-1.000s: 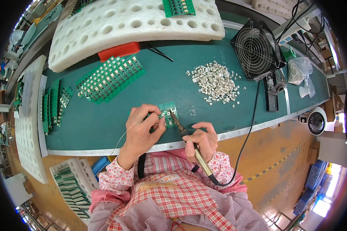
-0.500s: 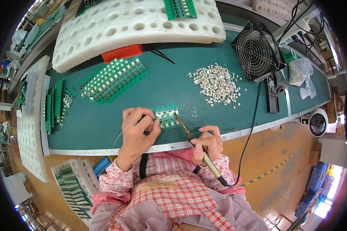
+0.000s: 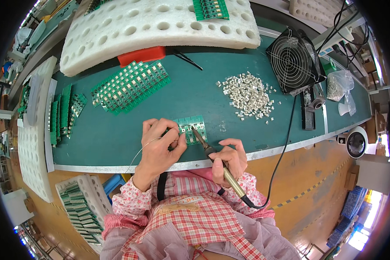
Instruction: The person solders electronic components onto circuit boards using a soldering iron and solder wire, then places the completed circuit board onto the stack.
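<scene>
A small green circuit board (image 3: 198, 135) with rows of pale components lies flat on the bench near its front edge. My right hand (image 3: 230, 161) grips a soldering iron (image 3: 233, 183) by its handle, its tip touching or just over the board's upper middle. At the board's left end is my left hand (image 3: 157, 149), fingers pinched around thin solder wire (image 3: 138, 153), which trails down toward the wrist. The wire's working end is hidden by the fingers. A heap of small silvery metal parts (image 3: 248, 96) lies beyond the board on the right.
Rows of green boards (image 3: 130, 86) lie at the left, in front of a red container (image 3: 141, 55) and white foam block (image 3: 160, 37). Black tweezers (image 3: 188, 60) rest nearby. A black fan (image 3: 292, 63) stands back right; the iron's cord (image 3: 286, 151) crosses the bench edge.
The soldering iron's tip has moved left along the board, from near its right end to its middle. My left hand keeps its place beside the board. The whole view has shifted slightly.
</scene>
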Available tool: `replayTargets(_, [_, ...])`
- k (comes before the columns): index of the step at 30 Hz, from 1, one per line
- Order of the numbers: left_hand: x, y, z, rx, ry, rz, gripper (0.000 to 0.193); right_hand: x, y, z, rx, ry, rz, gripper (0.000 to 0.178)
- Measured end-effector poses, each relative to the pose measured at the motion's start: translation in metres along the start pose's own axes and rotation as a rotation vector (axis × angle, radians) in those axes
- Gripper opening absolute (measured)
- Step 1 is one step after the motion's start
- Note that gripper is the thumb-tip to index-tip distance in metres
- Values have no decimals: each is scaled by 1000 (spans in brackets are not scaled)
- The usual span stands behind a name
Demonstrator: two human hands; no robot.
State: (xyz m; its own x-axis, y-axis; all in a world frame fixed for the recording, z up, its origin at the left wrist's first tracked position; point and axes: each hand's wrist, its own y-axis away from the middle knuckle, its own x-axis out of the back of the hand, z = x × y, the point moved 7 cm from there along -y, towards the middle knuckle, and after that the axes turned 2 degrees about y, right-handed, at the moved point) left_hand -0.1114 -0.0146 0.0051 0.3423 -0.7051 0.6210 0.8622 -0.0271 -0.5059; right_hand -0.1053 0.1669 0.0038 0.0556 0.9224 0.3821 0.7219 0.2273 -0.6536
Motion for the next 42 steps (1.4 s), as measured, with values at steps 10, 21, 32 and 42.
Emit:
replayTargets(10, [-6,0,-2,-1,-31,-33,25,-6,-5,-6,48,34,-52,5])
replayTargets(21, [5,1,-2,31,-50,10,28,-9,-5,-9,98,46,-67,7])
replayTargets(32, [9,0,-15,27,23,-96,30,6,9,-3,73,-2,50,11])
replayTargets(42, [2,-6,-8,-7,64,-120,27,-4,1,-3,14,38,12,4])
